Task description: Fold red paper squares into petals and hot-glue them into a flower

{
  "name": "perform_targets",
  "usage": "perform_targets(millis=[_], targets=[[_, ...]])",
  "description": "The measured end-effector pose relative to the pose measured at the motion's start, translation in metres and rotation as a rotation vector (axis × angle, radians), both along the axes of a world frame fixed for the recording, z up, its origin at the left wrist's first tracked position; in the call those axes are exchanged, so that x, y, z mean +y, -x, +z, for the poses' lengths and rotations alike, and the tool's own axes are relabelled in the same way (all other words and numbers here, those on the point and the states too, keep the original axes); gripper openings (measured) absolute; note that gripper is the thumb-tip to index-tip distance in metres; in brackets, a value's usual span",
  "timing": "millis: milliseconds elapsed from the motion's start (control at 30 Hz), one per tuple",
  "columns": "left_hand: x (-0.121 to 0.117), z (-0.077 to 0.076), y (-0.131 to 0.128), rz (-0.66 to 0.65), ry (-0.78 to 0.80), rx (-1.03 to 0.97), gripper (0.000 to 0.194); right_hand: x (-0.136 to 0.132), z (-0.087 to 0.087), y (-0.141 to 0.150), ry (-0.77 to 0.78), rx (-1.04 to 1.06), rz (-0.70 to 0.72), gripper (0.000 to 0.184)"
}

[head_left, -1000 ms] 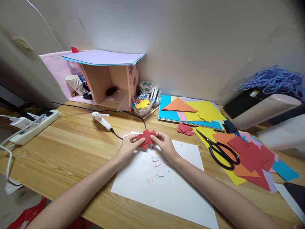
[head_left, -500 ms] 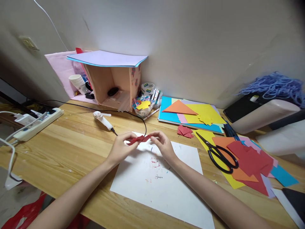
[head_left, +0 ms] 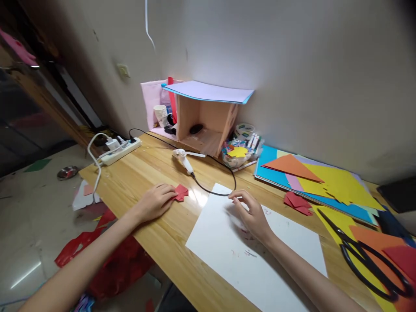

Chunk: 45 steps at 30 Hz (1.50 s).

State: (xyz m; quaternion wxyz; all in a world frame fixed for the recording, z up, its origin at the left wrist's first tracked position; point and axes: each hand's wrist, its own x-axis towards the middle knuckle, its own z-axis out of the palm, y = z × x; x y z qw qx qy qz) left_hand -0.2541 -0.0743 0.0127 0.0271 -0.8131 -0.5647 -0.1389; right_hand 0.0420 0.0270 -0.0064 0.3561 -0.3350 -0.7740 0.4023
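Observation:
My left hand (head_left: 155,201) rests low on the wooden table, its fingers closed on the edge of a small red folded paper (head_left: 182,193). The fingers and palm cover part of that paper. Over the white sheet (head_left: 214,236), which carries coloured marker stains, my right hand (head_left: 252,216) hovers with bent, parted fingers and nothing in it. Between and behind the hands lies a white glue gun (head_left: 183,161) with a black cord. Another red folded paper (head_left: 297,203) sits at the right, beyond the sheet's far edge.
Black-handled scissors (head_left: 367,260) lie on coloured paper at the right. Behind are stacked sheets (head_left: 273,175), a tub of paper scraps (head_left: 235,158) and an open box (head_left: 185,117) with a lilac top. A power strip (head_left: 121,152) stands at the table's left end.
My view has turned left. The left hand has carried the red folded paper from above the white sheet to the bare table on the left. My right hand has let go of it.

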Motion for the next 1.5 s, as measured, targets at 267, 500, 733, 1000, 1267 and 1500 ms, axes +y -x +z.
perform_targets(millis=[267, 500, 733, 1000, 1267, 1500], targets=[[-0.011, -0.010, -0.026, 0.384, -0.004, -0.297, 0.019, 0.040, -0.014, 0.107, 0.036, -0.145, -0.016, 0.031], [-0.004, -0.013, -0.038, 0.580, 0.011, -0.394, 0.008, 0.064, -0.015, 0.188, -0.186, -0.314, 0.031, 0.026], [-0.004, -0.004, -0.047, 0.665, 0.099, -0.294, 0.010, 0.062, -0.005, 0.167, -0.136, -0.191, 0.053, 0.022], [0.005, 0.000, -0.055, 0.726, 0.126, -0.079, 0.013, 0.029, 0.007, 0.091, 0.077, -0.067, 0.116, 0.031], [0.005, 0.000, -0.059, 0.734, 0.112, -0.018, 0.014, 0.019, -0.003, 0.078, 0.300, -0.004, 0.165, 0.036], [0.002, 0.000, -0.062, 0.729, 0.116, -0.006, 0.017, 0.019, -0.010, 0.076, 0.313, 0.012, 0.137, 0.038]])
